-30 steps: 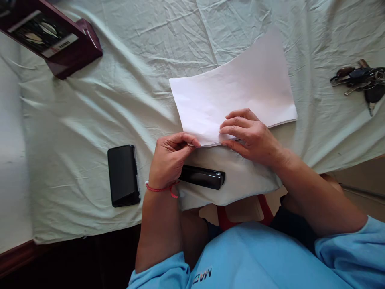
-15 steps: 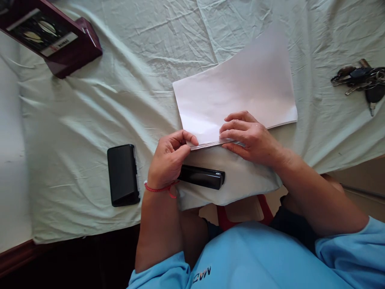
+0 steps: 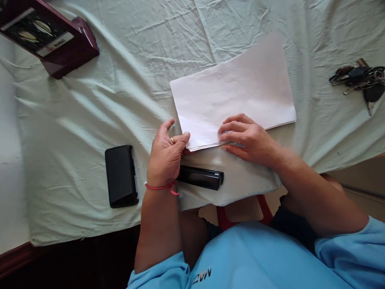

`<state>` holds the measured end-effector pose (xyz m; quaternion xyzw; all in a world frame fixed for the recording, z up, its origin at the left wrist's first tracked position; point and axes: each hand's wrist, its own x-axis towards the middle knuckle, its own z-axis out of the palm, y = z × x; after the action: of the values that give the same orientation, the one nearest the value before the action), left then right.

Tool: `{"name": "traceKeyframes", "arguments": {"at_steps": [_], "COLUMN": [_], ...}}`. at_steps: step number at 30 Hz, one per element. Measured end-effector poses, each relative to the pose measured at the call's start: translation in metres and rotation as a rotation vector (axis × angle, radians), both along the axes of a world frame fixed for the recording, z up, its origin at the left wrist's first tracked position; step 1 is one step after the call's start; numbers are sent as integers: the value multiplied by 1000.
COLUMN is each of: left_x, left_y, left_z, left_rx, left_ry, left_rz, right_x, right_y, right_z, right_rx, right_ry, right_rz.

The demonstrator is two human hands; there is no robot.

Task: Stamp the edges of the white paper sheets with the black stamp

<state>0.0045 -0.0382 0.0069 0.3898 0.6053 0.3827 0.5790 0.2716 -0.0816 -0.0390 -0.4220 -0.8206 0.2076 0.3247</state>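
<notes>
A stack of white paper sheets [image 3: 240, 88] lies on the cloth, its layered near edge facing me. At the stack's near left corner is my left hand [image 3: 166, 154], thumb on top and a finger tucked under the sheets; other fingers are raised or bent. My right hand [image 3: 246, 136] grips the near edge around its middle, fingers bent on the top sheet and thumb against the edge. Just below the paper lies a black stapler [image 3: 201, 178]; its left end is hidden behind my left hand.
A black phone [image 3: 121, 176] lies left of my left arm. A bunch of keys [image 3: 357, 80] is at the far right. A dark red stand [image 3: 72, 50] with a picture panel occupies the upper left. The wrinkled pale green cloth [image 3: 144, 52] covers the table.
My left hand has shifted slightly left and turned, its thumb now on the corner and a finger beneath it. My right hand stays almost in place on the paper.
</notes>
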Motion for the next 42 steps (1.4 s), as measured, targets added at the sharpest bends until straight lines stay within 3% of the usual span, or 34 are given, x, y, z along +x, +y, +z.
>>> {"name": "traceKeyframes", "arguments": {"at_steps": [3, 6, 10, 14, 18, 22, 27, 31, 34, 38, 40, 42], "left_x": [-1, -3, -8, -14, -16, -15, -18, -26, -34, -42, -43, -42], "left_y": [0, -2, -5, -6, -6, -8, -10, -12, -11, -5, -1, 2], "left_z": [0, 2, 3, 3, 4, 6, 8, 6, 5, 5, 5, 6], "left_rx": [-41, 11, 90, 54, 43, 140, 294, 444, 533, 547, 467, 385], "left_ry": [24, 1, -10, -5, -6, 10, 141, 249, 264, 239, 292, 341], "left_rz": [-80, -151, -208, -333, -386, -391, -460, -420, -276, -60, -66, -160], "right_x": [1, 12, 48, 83, 91, 85, 89, 94, 91, 89, 94, 99], "right_y": [1, 5, 13, 17, 16, 18, 20, 15, 13, 11, 8, 5], "right_z": [2, 5, 4, 3, 10, 21, 36, 44, 46, 38, 30, 23], "right_rx": [-31, -38, -39, -119, -191, -280, -489, -623, -520, -224, -139, -230], "right_ry": [4, 9, -61, -237, -359, -255, 230, 595, 701, 690, 590, 334], "right_rz": [14, -27, -340, -719, -908, -914, -996, -802, -743, -694, -711, -693]}}
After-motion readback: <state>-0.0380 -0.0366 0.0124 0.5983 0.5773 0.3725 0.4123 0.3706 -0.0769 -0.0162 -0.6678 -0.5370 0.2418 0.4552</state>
